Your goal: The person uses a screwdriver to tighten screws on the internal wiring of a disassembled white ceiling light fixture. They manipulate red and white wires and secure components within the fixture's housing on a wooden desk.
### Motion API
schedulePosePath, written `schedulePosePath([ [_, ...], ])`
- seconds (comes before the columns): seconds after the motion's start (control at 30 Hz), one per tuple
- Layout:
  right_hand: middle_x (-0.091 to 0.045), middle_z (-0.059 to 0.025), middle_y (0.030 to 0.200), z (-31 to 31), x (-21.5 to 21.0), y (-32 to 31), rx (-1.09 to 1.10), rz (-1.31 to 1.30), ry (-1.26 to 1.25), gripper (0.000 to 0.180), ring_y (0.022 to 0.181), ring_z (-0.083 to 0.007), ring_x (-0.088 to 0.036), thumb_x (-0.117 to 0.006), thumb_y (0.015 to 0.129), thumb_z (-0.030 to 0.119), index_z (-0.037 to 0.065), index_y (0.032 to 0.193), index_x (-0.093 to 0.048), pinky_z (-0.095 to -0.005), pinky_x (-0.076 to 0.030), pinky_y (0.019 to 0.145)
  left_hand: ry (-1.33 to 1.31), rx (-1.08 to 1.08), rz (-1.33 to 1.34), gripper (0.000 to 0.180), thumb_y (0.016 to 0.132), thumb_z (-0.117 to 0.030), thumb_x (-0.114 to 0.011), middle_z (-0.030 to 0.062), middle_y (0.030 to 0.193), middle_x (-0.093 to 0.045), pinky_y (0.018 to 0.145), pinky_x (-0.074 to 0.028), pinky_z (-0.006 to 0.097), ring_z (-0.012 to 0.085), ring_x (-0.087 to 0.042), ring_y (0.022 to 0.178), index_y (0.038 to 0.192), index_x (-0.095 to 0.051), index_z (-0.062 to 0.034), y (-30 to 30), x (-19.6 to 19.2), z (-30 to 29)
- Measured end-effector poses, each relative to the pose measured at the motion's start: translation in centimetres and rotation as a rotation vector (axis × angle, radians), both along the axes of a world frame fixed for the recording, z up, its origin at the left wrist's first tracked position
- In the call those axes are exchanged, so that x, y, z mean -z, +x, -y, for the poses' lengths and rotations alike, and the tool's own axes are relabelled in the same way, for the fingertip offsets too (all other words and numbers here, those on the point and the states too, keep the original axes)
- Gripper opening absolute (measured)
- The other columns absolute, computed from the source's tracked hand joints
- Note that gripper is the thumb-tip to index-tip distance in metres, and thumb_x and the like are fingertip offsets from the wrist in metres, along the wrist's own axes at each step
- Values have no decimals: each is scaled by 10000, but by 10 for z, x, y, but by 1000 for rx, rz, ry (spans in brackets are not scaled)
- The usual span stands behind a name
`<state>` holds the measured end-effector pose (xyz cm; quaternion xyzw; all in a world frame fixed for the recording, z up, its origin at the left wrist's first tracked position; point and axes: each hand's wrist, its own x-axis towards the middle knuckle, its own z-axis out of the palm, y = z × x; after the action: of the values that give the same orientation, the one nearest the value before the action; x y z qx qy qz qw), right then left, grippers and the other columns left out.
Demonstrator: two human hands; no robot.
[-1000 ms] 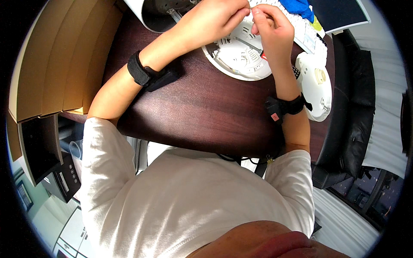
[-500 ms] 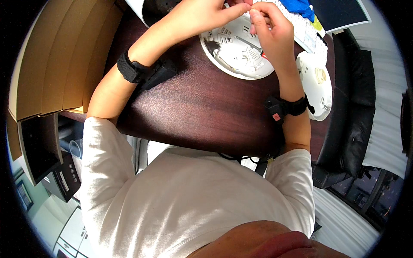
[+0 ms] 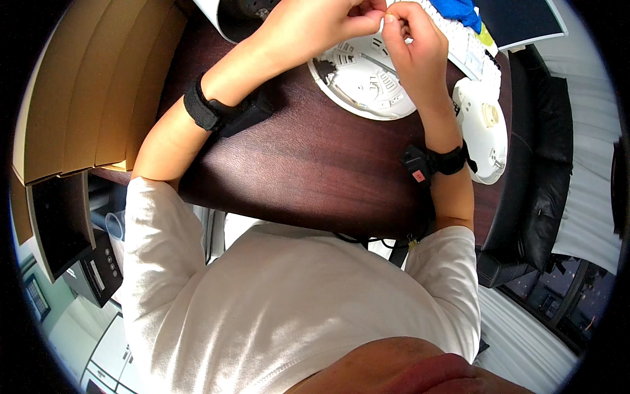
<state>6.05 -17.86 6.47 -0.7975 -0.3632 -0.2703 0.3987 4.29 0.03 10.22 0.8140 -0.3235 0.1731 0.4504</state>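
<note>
My left hand [image 3: 321,29] and my right hand [image 3: 419,56] meet at the top of the view, above a round white plastic casing [image 3: 357,108]. Both are closed, thumbs and fingers pinched together with the fingertips nearly touching. Whatever lies between them is too small to make out. The casing rests on the dark table, its inner side up, showing slots, ribs and a long grey strip. My hands cover its far part. Beside my right wrist lies a second white plastic piece [image 3: 474,148], oval, with a round cream-coloured fitting on it.
Past my right hand is a white keyboard [image 3: 462,49] with a blue cloth [image 3: 459,12] on it, near a dark flat panel [image 3: 518,20]. Cardboard boxes [image 3: 98,85] stand at the left. A black padded seat [image 3: 548,171] borders the table's right side.
My left hand and forearm have shifted slightly right. My right hand still pinches at nearly the same place. A small red spot beside it on the casing no longer shows.
</note>
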Motion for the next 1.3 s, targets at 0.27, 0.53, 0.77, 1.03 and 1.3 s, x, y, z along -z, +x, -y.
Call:
schedulePosePath([
  [0.27, -577, -79, 687, 3, -5, 2, -18, 96, -59, 47, 544, -147, -582, -611, 817, 48, 30, 831, -570, -261, -471, 514, 11, -37, 112, 125, 776, -97, -651, 149, 675, -598, 562, -483, 337, 285, -618, 614, 781, -586, 8, 1, 8, 4],
  [0.53, -576, -44, 652, 10, -7, 2, -2, 38, -57, 65, 513, -93, -545, -647, 824, 73, 38, 866, -611, -218, -445, 491, -43, -77, -15, 125, 776, -76, -649, 154, 672, -601, 550, -479, 315, 247, -620, 594, 814, -586, 25, 1, 4, 3],
  [0.77, -590, -34, 641, 5, -6, -1, 0, -60, 12, 87, 511, -78, -541, -645, 843, 97, 34, 899, -625, -215, -440, 488, -70, -56, -72, 118, 790, -63, -637, 148, 683, -619, 557, -490, 290, 215, -637, 601, 853, -601, 29, 2, 6, 4],
  [1.03, -621, -85, 684, 8, -1, 4, 53, -24, -70, 76, 518, -128, -589, -613, 855, 96, 31, 892, -631, -243, -449, 484, -85, -30, -82, 113, 812, -71, -622, 154, 684, -625, 562, -492, 291, 216, -644, 613, 857, -602, 31, 1, 6, 5],
  [1.3, -575, -18, 644, 13, 1, 7, -23, -251, 13, 102, 515, -47, -511, -589, 872, 98, 11, 878, -642, -203, -400, 467, 31, -82, 3, 151, 845, -143, -629, 117, 784, -657, 641, -527, 284, 192, -667, 691, 943, -629, -27, 6, 22, 7],
])
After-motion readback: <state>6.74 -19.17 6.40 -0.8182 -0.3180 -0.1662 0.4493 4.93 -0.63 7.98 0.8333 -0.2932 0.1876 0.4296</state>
